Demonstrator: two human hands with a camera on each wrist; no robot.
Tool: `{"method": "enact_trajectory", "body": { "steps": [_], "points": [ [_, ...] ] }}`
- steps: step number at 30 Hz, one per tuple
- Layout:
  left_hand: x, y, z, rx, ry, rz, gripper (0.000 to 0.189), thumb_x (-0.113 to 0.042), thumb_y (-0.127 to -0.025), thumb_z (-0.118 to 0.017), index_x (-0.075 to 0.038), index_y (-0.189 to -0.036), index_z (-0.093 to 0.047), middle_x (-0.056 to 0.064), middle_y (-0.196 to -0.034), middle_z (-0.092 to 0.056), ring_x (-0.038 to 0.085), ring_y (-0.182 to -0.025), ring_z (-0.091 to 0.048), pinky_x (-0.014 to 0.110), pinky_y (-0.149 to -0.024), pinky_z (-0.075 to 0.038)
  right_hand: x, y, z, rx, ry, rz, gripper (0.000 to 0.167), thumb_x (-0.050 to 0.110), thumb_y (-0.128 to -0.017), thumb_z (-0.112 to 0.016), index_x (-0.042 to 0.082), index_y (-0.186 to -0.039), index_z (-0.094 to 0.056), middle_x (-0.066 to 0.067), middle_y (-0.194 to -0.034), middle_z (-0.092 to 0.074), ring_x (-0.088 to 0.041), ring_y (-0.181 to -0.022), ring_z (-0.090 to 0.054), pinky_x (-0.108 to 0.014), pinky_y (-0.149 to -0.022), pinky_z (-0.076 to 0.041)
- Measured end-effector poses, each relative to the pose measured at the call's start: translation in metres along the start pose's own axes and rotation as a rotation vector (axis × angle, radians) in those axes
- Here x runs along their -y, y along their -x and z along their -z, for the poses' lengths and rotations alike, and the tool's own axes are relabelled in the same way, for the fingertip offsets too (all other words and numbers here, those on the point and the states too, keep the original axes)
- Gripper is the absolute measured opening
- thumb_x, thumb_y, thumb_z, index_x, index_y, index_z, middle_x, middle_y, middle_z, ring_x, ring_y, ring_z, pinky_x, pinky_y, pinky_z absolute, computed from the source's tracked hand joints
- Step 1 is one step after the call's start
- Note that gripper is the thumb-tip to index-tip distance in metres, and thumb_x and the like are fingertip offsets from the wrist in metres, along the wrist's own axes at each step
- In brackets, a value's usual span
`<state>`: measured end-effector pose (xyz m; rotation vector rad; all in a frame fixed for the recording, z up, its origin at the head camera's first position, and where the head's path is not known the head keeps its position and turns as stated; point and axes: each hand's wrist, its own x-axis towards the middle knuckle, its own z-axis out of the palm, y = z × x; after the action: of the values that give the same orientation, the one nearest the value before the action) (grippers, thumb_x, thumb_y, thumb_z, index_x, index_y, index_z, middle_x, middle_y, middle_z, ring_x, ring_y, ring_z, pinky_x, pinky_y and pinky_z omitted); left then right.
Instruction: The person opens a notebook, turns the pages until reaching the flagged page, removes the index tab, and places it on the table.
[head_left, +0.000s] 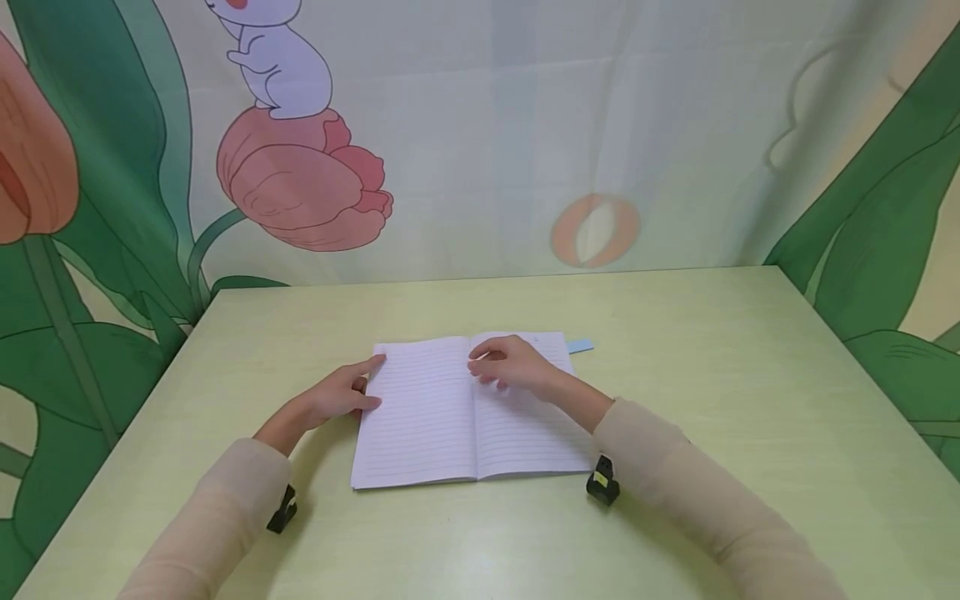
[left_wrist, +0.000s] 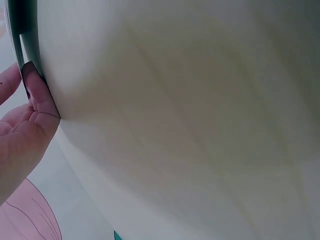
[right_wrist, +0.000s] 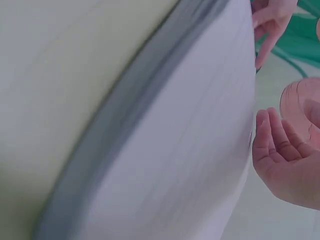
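An open notebook (head_left: 420,417) with blank ruled pages lies flat on the table, its fold running down the middle. My left hand (head_left: 341,390) is at the notebook's left edge, with the index fingertip near the upper corner and the thumb lower down, both touching the page border. Over the upper part of the right page is my right hand (head_left: 517,365), its fingers loosely bent and holding nothing. In the right wrist view the right hand (right_wrist: 287,160) shows its palm side with the fingers bent beside the page. A light blue tab (head_left: 581,346) sticks out past the notebook's right edge.
The notebook lies on a pale yellow-green table (head_left: 480,550). Behind the table hangs a white cloth (head_left: 465,167) printed with flowers, leaves and a rabbit. Small black devices, one (head_left: 602,481) at the right sleeve and another (head_left: 282,510) at the left, sit on the wrists.
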<state>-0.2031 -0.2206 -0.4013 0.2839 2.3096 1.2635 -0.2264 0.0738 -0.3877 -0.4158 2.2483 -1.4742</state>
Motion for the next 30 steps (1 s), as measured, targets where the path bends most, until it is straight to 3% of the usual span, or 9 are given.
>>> {"method": "enact_trajectory", "body": {
  "steps": [10,14,17,20,25,30],
  "points": [
    [0.004,-0.002,-0.001,-0.01,-0.026,0.028,0.074,-0.001,-0.087,-0.057,-0.001,-0.145,-0.011,0.012,-0.08,-0.048,0.019,-0.07,-0.047,0.029,-0.064,-0.04,-0.027,0.014,0.034,-0.124,0.109,0.021,0.034,0.019,-0.083,-0.066,0.0,-0.111,-0.06,-0.009,-0.095,-0.065,-0.017,-0.081,-0.059,-0.028,-0.062,-0.047],
    [0.004,-0.003,-0.001,-0.015,-0.032,0.035,0.074,-0.001,-0.087,-0.057,-0.002,-0.145,-0.012,0.012,-0.079,-0.046,0.019,-0.07,-0.047,0.029,-0.064,-0.039,-0.034,0.019,0.044,-0.19,0.25,0.066,0.039,0.022,-0.08,-0.069,0.0,-0.112,-0.061,-0.01,-0.1,-0.065,-0.022,-0.094,-0.058,-0.034,-0.078,-0.045],
    [0.004,-0.003,-0.001,-0.015,-0.031,0.036,0.074,-0.001,-0.087,-0.057,-0.002,-0.145,-0.011,0.011,-0.079,-0.046,0.019,-0.07,-0.047,0.029,-0.064,-0.039,-0.039,0.022,0.052,-0.214,0.383,0.101,0.049,0.026,-0.077,-0.071,0.0,-0.117,-0.059,-0.014,-0.112,-0.061,-0.029,-0.109,-0.051,-0.04,-0.092,-0.037],
    [0.004,-0.003,-0.001,-0.013,-0.028,0.038,0.074,-0.001,-0.087,-0.057,-0.002,-0.145,-0.011,0.011,-0.079,-0.047,0.019,-0.07,-0.047,0.029,-0.064,-0.04,-0.043,0.023,0.058,-0.196,0.521,0.095,0.064,0.032,-0.076,-0.072,0.0,-0.126,-0.052,-0.016,-0.125,-0.052,-0.035,-0.122,-0.037,-0.048,-0.099,-0.027],
    [0.005,-0.003,-0.001,-0.012,-0.023,0.038,0.074,0.0,-0.087,-0.057,-0.001,-0.145,-0.012,0.012,-0.079,-0.047,0.019,-0.07,-0.047,0.028,-0.064,-0.04,-0.047,0.027,0.066,-0.1,0.748,0.024,0.085,0.047,-0.075,-0.069,0.001,-0.138,-0.035,-0.019,-0.144,-0.027,-0.041,-0.132,-0.011,-0.064,-0.095,-0.017],
    [0.005,-0.003,-0.001,-0.009,-0.023,0.039,0.074,-0.001,-0.087,-0.057,-0.002,-0.145,-0.011,0.012,-0.08,-0.047,0.019,-0.07,-0.048,0.029,-0.064,-0.04,-0.051,0.029,0.071,-0.016,0.902,-0.016,0.093,0.057,-0.076,-0.062,0.003,-0.143,-0.026,-0.022,-0.148,-0.012,-0.043,-0.133,-0.002,-0.066,-0.095,-0.013]
  ]
}}
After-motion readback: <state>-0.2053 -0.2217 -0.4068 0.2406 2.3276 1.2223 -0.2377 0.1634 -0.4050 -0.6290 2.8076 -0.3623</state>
